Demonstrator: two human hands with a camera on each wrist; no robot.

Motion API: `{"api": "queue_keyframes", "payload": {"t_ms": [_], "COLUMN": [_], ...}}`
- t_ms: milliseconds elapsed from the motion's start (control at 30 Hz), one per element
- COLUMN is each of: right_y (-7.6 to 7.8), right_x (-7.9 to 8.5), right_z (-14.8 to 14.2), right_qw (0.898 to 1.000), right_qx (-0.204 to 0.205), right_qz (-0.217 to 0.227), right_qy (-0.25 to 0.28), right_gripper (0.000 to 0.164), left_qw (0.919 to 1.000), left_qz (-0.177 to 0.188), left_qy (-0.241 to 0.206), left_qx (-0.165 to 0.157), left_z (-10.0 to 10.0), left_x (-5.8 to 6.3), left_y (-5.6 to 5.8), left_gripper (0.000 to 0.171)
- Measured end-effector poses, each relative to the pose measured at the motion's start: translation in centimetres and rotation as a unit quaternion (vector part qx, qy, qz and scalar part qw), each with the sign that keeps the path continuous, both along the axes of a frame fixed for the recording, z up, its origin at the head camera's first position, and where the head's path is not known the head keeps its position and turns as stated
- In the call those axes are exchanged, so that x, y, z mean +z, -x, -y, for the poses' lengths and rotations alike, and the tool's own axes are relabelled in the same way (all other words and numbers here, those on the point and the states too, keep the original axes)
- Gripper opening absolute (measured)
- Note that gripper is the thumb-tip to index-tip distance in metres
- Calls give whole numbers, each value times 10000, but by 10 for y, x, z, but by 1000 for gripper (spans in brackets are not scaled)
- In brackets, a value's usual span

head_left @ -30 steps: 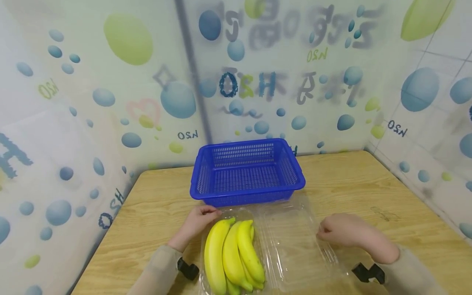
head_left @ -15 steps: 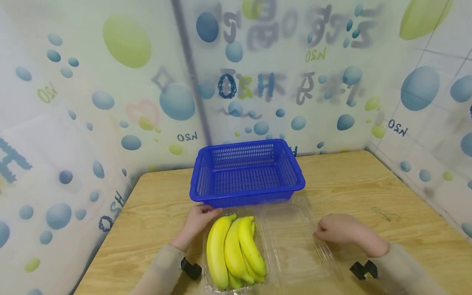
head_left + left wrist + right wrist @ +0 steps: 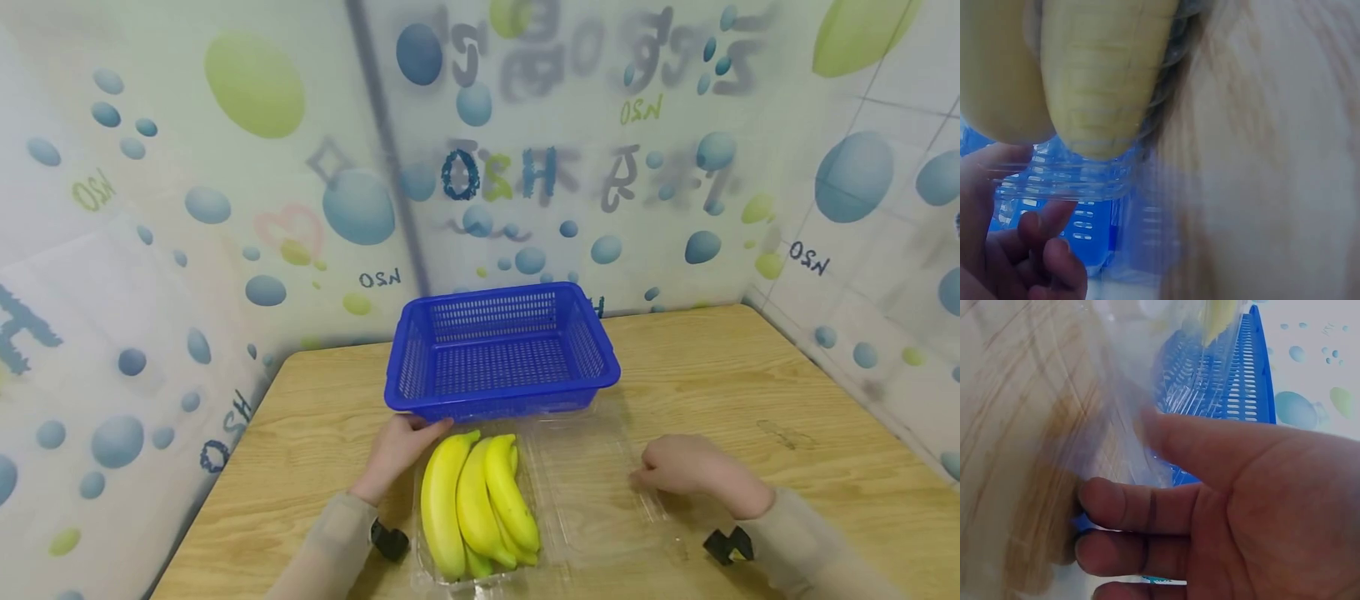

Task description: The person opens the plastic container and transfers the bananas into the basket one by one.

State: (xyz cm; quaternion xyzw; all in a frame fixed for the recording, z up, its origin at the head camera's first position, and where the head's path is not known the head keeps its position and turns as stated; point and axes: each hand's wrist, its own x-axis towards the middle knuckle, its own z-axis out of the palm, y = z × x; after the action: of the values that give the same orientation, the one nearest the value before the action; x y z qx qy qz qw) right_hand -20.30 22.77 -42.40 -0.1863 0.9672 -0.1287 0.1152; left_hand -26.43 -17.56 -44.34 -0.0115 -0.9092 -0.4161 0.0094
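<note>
Blue basket: sits on the wooden table [image 3: 322, 400] by the printed back wall [image 3: 487, 108], and I can see right down into the slotted basket [image 3: 506, 407], nothing but bare floor inside.
Bananas: a bunch of yellow bananas [image 3: 476, 504], just in front of the basket's left half, stems toward it, lying in the clear container.
Clear container: the see-through container [image 3: 529, 483] is in front of the basket, near enough that I can't say whether they touch.
Lid: hinged open, the clear lid [image 3: 592, 492] spreads in front of the basket's right half and a little past it.
Left hand: by the basket's near left corner, the left hand [image 3: 395, 454] pinches the container's rim, thumb above, fingers below.
Right hand: in front of the basket and off to its right, the right hand [image 3: 693, 467] pinches the lid's outer edge by thumb and finger, the other fingers curled in.
Wrists: beige sleeves [image 3: 810, 542], with a small black device [image 3: 390, 540] at each cuff, both well in front of the basket.
</note>
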Motion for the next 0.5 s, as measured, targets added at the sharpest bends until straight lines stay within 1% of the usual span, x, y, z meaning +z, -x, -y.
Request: {"api": "queue_keyframes", "payload": {"t_ms": [133,300,400,500], "right_y": [-1,0,2,2], "right_x": [1,6,11,22], "right_z": [4,5,5,9], "right_qw": [9999,9997,9993,9990], "right_qx": [-67,-214,-295,-234], "right_qz": [-86,-37,-94,-282], "right_qy": [-81,-116,-213,-267], "right_gripper": [40,43,44,43], "left_qw": [9999,10000,9997,9965], "left_qz": [-31,-81,-19,162], "left_qy": [100,30,-233,-792], "left_qx": [54,14,-73,-217], "left_z": [1,4,8,13], "left_x": [1,1,1,2], "left_y": [0,-1,-3,-6], "left_gripper": [47,47,49,45]}}
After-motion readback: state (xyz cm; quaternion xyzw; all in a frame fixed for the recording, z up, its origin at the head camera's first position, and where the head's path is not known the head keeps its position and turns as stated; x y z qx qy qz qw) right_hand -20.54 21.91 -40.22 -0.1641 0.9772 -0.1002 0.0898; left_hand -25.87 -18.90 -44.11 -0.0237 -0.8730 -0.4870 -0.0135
